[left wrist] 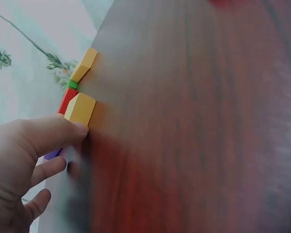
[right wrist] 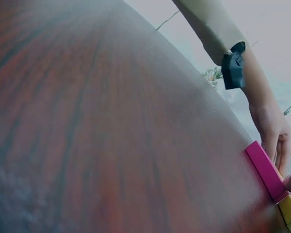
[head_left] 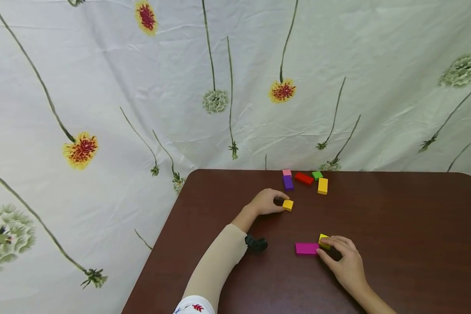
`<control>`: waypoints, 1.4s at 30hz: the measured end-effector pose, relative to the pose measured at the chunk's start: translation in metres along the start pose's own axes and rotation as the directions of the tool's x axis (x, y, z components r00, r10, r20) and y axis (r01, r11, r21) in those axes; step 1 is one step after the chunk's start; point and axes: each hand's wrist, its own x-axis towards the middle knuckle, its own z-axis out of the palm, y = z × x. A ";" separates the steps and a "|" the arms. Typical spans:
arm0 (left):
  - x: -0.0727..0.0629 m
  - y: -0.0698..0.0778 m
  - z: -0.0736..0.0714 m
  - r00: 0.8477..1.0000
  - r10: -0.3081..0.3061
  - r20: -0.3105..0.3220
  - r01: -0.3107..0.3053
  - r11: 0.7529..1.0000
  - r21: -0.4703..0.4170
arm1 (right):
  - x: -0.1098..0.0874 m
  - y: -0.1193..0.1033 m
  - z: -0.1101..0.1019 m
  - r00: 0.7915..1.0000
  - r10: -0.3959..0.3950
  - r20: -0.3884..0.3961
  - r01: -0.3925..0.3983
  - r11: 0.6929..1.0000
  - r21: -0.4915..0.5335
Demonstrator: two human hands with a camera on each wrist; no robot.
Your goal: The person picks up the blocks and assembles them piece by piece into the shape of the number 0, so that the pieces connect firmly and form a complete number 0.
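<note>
My left hand (head_left: pixel 267 202) pinches a small orange-yellow block (head_left: pixel 288 205) between thumb and fingers, toward the back of the table. Up close in the left wrist view, this block (left wrist: pixel 81 109) has a bevelled side, and the thumb lies along it. Nearer the front, my right hand (head_left: pixel 347 261) holds a yellow block (head_left: pixel 322 238) with thumb and forefinger, partly covering it. A long magenta block (head_left: pixel 307 249) lies against the yellow one, its right end by the right thumb. The right wrist view shows the magenta block (right wrist: pixel 265 170) beside the yellow block (right wrist: pixel 289 212).
Along the table's back edge lie a pink block (head_left: pixel 286 172), a purple block (head_left: pixel 288 182), a red block (head_left: pixel 304 178), a green block (head_left: pixel 317 175) and another orange-yellow block (head_left: pixel 322 186). A flowered cloth (head_left: pixel 251 122) hangs behind the brown table (head_left: pixel 408 235).
</note>
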 end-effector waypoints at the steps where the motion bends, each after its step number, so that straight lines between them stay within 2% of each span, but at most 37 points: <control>1: -0.003 0.000 0.000 1.000 -0.005 -0.011 0.004 1.000 -0.010 | 0.000 0.000 0.000 1.000 -0.003 0.002 0.003 1.000 -0.001; 6: -0.017 0.000 0.005 0.999 -0.027 -0.047 0.023 0.997 -0.073 | 0.001 0.002 0.000 1.000 -0.013 0.017 0.013 1.000 0.012; 12: -0.035 0.004 0.012 0.998 0.001 -0.056 -0.011 0.984 -0.179 | 0.001 0.002 0.001 1.000 -0.003 0.019 0.003 1.000 0.021; 16: -0.048 0.010 0.014 0.999 0.005 -0.051 -0.015 0.978 -0.209 | 0.001 0.002 0.001 1.000 0.006 0.022 -0.006 1.000 0.018; 22: -0.065 0.018 0.015 0.997 0.025 -0.067 -0.035 0.987 -0.156 | 0.001 -0.001 -0.001 1.000 -0.007 0.018 0.007 1.000 0.020; 30: -0.082 0.028 0.022 0.995 0.018 -0.102 -0.030 0.993 -0.117 | 0.001 -0.001 -0.001 1.000 -0.016 0.016 0.016 1.000 0.014; 42: -0.092 0.032 0.030 0.990 0.046 -0.136 -0.062 0.991 -0.119 | 0.000 0.001 0.000 1.000 -0.022 0.014 0.022 1.000 0.012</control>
